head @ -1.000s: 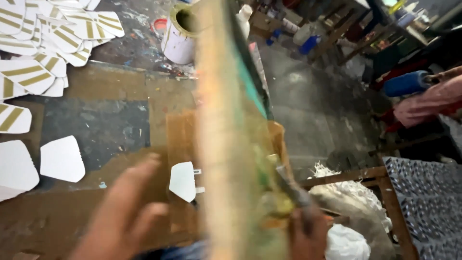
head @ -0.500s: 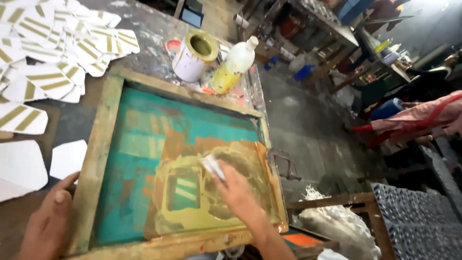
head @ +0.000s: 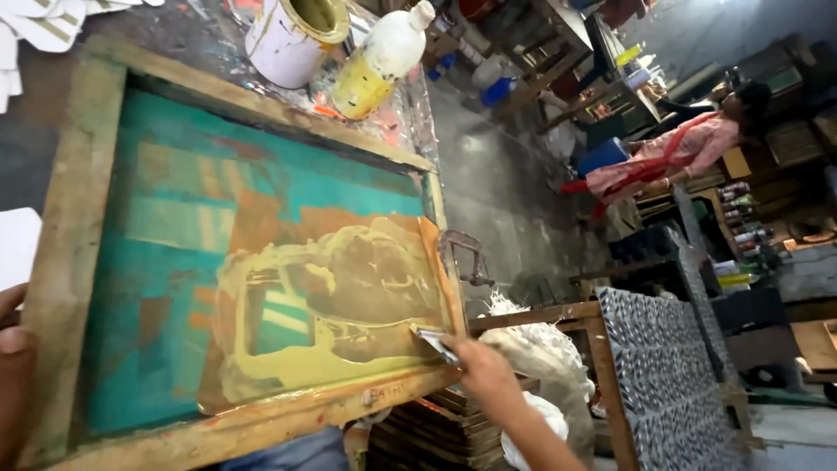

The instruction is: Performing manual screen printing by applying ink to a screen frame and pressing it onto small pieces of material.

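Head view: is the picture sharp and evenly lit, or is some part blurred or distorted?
Head view: the wooden screen frame and right hand are fairly sharp; daylight brightens the floor at upper right; the far workshop is dim and soft; the wide lens bends the edges.
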